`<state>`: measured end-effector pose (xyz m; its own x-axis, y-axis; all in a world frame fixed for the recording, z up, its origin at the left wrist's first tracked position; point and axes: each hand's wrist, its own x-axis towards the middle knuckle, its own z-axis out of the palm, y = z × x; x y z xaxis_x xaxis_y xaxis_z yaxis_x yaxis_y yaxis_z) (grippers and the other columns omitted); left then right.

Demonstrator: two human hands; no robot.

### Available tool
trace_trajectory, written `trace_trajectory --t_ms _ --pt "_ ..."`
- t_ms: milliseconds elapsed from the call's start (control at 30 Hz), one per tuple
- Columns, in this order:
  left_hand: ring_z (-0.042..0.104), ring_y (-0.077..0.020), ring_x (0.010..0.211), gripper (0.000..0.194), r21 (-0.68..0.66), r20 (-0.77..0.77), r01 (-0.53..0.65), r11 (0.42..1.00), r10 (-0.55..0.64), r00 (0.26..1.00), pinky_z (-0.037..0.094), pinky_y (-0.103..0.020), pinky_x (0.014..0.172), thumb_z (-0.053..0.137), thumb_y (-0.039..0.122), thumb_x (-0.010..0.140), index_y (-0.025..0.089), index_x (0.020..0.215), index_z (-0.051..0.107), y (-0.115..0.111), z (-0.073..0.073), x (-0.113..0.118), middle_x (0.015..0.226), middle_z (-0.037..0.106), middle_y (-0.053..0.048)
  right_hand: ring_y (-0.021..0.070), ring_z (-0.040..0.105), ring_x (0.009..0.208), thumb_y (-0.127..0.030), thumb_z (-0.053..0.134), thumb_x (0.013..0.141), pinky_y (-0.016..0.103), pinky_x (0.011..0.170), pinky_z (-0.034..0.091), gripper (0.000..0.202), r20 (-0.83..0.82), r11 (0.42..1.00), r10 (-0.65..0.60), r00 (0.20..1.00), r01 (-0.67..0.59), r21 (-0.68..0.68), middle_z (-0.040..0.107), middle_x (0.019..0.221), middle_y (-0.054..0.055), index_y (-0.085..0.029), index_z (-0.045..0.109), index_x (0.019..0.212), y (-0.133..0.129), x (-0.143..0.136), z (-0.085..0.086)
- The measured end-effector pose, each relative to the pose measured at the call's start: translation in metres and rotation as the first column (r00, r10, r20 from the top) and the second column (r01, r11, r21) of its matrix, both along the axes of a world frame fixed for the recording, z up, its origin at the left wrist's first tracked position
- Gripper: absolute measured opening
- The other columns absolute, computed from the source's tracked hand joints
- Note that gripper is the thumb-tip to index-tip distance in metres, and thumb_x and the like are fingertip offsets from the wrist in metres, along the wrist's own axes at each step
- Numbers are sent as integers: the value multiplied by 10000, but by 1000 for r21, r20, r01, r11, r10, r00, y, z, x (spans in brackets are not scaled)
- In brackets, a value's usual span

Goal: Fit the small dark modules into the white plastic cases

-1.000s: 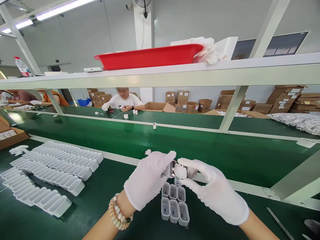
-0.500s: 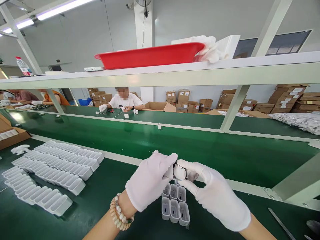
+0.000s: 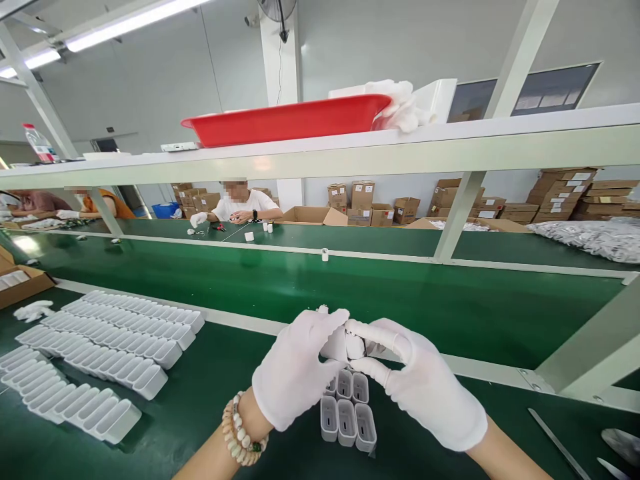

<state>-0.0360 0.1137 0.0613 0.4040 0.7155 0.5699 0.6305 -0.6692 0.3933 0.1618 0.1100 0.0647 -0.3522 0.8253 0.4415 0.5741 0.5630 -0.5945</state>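
Note:
Both my hands wear white gloves and meet above the green table. My left hand [image 3: 300,370] has its fingers closed on a small white piece [image 3: 355,347] with a dark edge. From the other side, my right hand [image 3: 420,380] pinches the same piece between thumb and fingers. Part of the piece is hidden by the gloves. Just below the hands stand several small open grey-white cups [image 3: 347,423] in two rows, the back row partly covered by my hands.
Rows of white trays [image 3: 110,343] lie at the left beside an open carton [image 3: 23,283]. Behind my hands runs a green belt [image 3: 250,280], with a small white item [image 3: 325,255] at its far edge. A shelf with a red tray [image 3: 285,121] crosses above. A person [image 3: 255,200] sits opposite.
The view has shifted slightly. The white piece has turned between my hands, and less of its dark edge shows. The person opposite has brought a hand lower and leans differently.

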Motion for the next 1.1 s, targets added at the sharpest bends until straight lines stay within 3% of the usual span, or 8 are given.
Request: trace_trajectory --t_ms 133,200,367,567,767,1100 --pt "657 -207 996 658 -20 170 -36 999 39 985 579 -390 875 721 55 732 296 1306 508 -1 2 2 1113 659 -36 194 671 751 -341 614 898 326 668 591 409 -103 989 -50 993 63 135 691 844 0 -354 578 1305 3 -2 -14" --pt "666 -199 980 650 -29 217 -59 998 64 974 576 -387 891 743 73 713 298 1283 527 -2 3 3 1089 667 -19 202 677 783 -342 594 915 349 710 593 448 -118 971 -68 991 93 222 710 906 13 -344 529 1358 3 -4 -19" --pt "672 -202 994 613 -42 265 -86 995 95 960 569 -390 918 711 71 710 285 1261 545 -5 3 6 1094 678 -15 234 689 836 -335 529 945 386 725 592 351 0 920 -141 990 130 371 722 976 61 -296 580 1290 -4 -9 -19" --pt "674 -198 966 598 51 297 -71 996 53 953 574 -378 898 694 47 703 279 1236 554 -7 1 11 1082 684 -17 233 697 761 -329 509 919 396 686 600 343 -31 930 -156 987 158 331 738 958 67 -245 581 1244 -8 -15 -17" --pt "672 -191 919 491 106 318 -87 991 49 947 593 -355 818 635 88 759 269 1211 571 -11 -2 17 1060 676 -25 185 662 653 -276 497 907 329 621 581 337 -97 939 -128 987 152 309 706 782 17 -242 569 1235 -8 -22 -21" --pt "649 -165 857 580 247 317 -34 968 -48 947 582 -331 764 544 8 754 286 1264 533 -12 -7 15 997 654 -22 220 688 734 -180 542 883 370 641 598 555 -148 808 -53 988 130 574 710 885 59 -252 410 1418 -4 -23 -36"
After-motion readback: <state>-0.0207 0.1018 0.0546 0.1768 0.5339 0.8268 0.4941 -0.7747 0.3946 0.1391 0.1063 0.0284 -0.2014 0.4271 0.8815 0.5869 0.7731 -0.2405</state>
